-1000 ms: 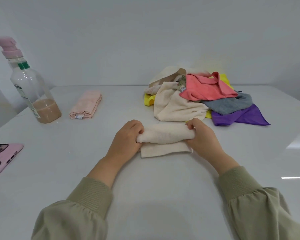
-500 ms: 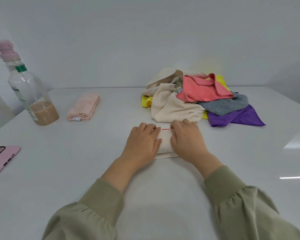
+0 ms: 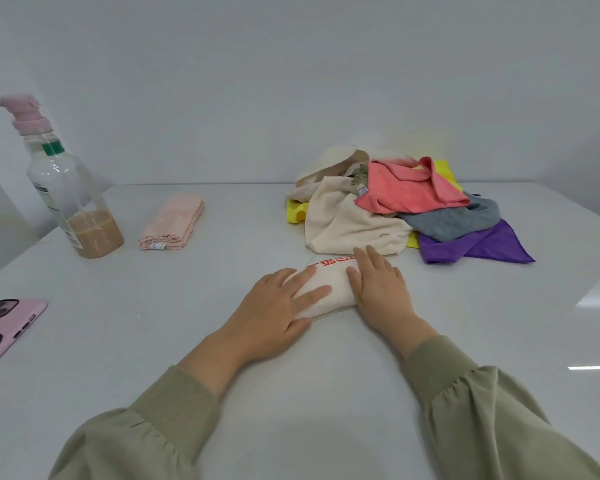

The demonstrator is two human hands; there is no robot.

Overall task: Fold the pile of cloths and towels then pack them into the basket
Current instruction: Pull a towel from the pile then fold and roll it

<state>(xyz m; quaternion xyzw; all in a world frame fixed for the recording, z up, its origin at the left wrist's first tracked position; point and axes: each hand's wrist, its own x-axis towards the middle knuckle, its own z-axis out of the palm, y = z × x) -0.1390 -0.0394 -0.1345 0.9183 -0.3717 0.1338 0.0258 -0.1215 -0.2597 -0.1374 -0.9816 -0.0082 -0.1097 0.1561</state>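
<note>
— Towel (image 3: pixel 329 289), cream, folded: where?
— Frame centre, on table (image 3: pixel 326 393), under both palms. Left hand (image 3: pixel 278 306) flat on left end, right hand (image 3: pixel 378 292) flat on right end, fingers straight. Long axis left-right; red-lettered edge toward pile (image 3: pixel 354 223).

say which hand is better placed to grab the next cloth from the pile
Probably the right hand: it lies just short of the mixed pile of loose cloths, which sits far right. The left hand rests flat on the folded cream towel at its left end, farther from the pile.
</note>
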